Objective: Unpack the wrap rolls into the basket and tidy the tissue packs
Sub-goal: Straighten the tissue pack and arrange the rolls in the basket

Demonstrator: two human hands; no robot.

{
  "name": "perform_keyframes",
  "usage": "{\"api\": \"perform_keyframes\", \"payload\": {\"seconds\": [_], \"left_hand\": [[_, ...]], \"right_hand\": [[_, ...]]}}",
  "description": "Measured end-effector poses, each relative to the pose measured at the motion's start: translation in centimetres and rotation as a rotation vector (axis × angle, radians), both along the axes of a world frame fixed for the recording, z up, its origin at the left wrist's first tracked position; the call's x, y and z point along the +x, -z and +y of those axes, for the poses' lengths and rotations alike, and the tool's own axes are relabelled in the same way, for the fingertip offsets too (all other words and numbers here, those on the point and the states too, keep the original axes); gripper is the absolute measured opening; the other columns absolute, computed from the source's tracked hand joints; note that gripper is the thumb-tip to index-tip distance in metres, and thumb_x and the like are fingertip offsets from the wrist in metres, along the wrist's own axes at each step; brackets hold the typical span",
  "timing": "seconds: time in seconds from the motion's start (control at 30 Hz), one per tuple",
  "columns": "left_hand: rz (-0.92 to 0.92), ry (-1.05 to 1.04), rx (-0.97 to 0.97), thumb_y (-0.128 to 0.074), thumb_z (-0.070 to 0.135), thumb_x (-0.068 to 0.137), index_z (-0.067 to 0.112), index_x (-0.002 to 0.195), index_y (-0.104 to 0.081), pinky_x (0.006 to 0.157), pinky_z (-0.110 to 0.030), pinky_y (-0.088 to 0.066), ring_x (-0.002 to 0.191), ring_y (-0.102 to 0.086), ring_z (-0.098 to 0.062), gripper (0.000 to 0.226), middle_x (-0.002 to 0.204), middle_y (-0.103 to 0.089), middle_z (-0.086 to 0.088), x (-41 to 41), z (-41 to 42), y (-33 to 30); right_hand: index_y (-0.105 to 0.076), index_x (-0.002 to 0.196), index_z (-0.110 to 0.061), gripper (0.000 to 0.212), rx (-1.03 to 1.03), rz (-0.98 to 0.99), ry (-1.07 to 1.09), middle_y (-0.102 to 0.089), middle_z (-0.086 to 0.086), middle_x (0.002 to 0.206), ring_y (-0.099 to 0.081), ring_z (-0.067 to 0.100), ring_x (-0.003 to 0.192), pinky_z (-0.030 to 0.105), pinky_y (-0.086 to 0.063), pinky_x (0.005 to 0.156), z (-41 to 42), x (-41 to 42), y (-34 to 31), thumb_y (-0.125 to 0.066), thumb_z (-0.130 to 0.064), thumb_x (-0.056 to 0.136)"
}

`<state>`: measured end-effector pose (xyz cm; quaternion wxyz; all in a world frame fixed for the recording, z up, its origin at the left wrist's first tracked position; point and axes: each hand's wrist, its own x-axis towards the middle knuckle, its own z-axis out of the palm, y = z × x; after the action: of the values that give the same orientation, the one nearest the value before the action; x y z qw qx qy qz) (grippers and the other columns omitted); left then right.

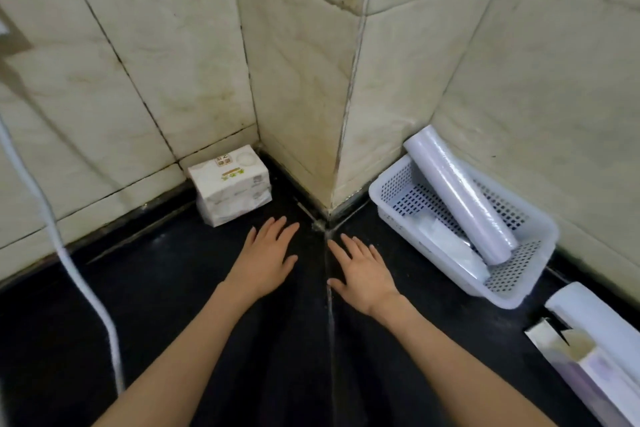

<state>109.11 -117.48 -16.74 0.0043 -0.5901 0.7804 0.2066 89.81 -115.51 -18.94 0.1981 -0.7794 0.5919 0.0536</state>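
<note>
Several white tissue packs sit stacked in the wall corner at the back left of the black counter. A white perforated basket stands at the right against the wall. A wrap roll leans in it, one end sticking out over the far rim, and a second whitish wrapped item lies beside it. Another wrap roll lies at the far right beside an open cardboard box. My left hand and my right hand lie flat on the counter, fingers spread, holding nothing.
Cream tiled walls form a jutting corner between the tissue packs and the basket. A white cable hangs down at the left and runs over the counter. A pale seam crosses the dark counter between my hands.
</note>
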Motion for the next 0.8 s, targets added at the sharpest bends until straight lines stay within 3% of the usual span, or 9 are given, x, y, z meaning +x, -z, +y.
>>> {"api": "perform_keyframes", "payload": {"seconds": [0.17,0.33,0.47,0.63,0.8], "left_hand": [[0.063,0.158,-0.073,-0.045,0.028,0.094,0.023,0.145,-0.02,0.119,-0.041,-0.014,0.145,-0.011,-0.021,0.057,0.156,-0.017,-0.003,-7.0,1.1,-1.1],[0.079,0.29,-0.173,-0.045,0.028,0.094,0.018,0.144,-0.025,0.117,-0.038,-0.019,0.142,-0.019,-0.021,0.055,0.154,-0.024,-0.006,-14.9,-0.4,-2.6],[0.2,0.385,-0.25,-0.047,0.023,0.093,0.012,0.139,-0.036,0.114,-0.035,-0.024,0.135,-0.031,-0.022,0.048,0.145,-0.036,-0.009,-20.7,-2.1,-3.2],[0.1,0.43,-0.156,-0.045,0.024,0.094,0.017,0.143,-0.027,0.118,-0.039,-0.012,0.144,-0.01,-0.023,0.052,0.155,-0.018,-0.007,-25.5,-5.5,-1.2],[0.024,0.466,-0.252,-0.04,0.014,0.094,0.022,0.144,-0.023,0.117,-0.044,0.0,0.145,0.004,-0.022,0.053,0.158,-0.007,-0.004,-28.4,-10.4,1.2]], "right_hand": [[-0.016,0.146,-0.022,0.062,-0.201,-0.058,0.171,-0.023,0.004,0.154,-0.022,0.022,0.141,0.039,-0.019,0.116,2.5,-8.3,-3.5,-0.045,-0.037,0.093],[-0.023,0.144,-0.019,0.058,-0.248,-0.069,0.311,-0.03,0.007,0.151,-0.031,0.024,0.136,0.038,-0.028,0.111,3.2,-16.1,-6.5,-0.046,-0.034,0.093],[-0.027,0.143,-0.015,0.054,-0.227,-0.06,0.424,-0.036,0.011,0.146,-0.039,0.03,0.129,0.04,-0.035,0.104,2.0,-21.3,-7.0,-0.044,-0.032,0.094],[-0.025,0.143,-0.012,0.05,-0.079,-0.088,0.519,-0.038,0.015,0.143,-0.04,0.033,0.126,0.042,-0.039,0.102,-1.4,-25.4,-4.8,-0.037,-0.029,0.097],[-0.029,0.14,-0.009,0.045,-0.029,-0.112,0.548,-0.044,0.018,0.139,-0.044,0.033,0.123,0.045,-0.041,0.1,-6.1,-27.8,-2.1,-0.033,-0.024,0.098]]}}
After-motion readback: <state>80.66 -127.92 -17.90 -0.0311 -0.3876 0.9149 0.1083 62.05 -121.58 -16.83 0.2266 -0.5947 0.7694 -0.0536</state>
